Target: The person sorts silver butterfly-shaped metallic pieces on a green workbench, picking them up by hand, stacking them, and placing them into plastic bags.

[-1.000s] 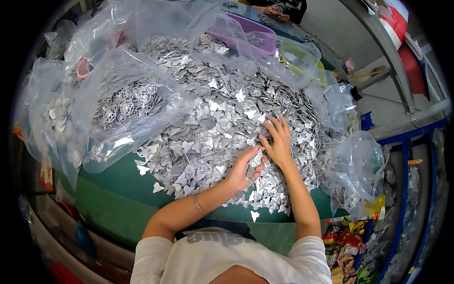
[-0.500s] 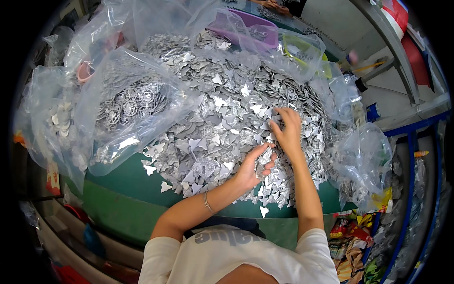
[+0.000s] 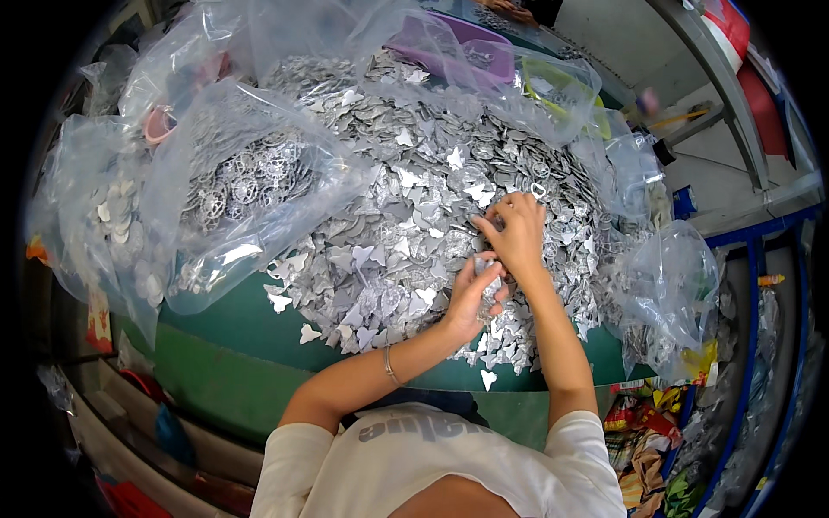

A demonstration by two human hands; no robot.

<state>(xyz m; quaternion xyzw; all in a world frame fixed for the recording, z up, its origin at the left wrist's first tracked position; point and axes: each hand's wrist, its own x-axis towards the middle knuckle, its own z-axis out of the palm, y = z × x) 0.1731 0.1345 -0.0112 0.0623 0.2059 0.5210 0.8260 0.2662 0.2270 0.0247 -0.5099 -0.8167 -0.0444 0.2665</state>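
Observation:
A wide heap of flat silver metal pieces [image 3: 380,224], many of them butterfly-shaped, covers much of the green table [image 3: 233,328]. My left hand [image 3: 471,300] is closed around some silver metal pieces [image 3: 489,274] at the near side of the heap; their exact shape is partly hidden by the fingers. Just beyond it, my right hand [image 3: 518,231] reaches down to the heap with bent fingers, its thumb apart from them. Nothing shows between the thumb and fingers of that hand.
Clear plastic bags with openwork silver pieces [image 3: 246,181] and flat ones [image 3: 117,216] lie left. Another clear bag [image 3: 669,293] sits right. Behind are a purple bin [image 3: 466,52] and a green basket [image 3: 553,86]. A blue-framed rack [image 3: 751,337] stands right; another person's hands [image 3: 509,10] show far back.
My right hand has shifted slightly left, and its fingers have bent further down onto the heap. My left hand has moved a little right and up, still holding metal pieces. The whole view shifted slightly.

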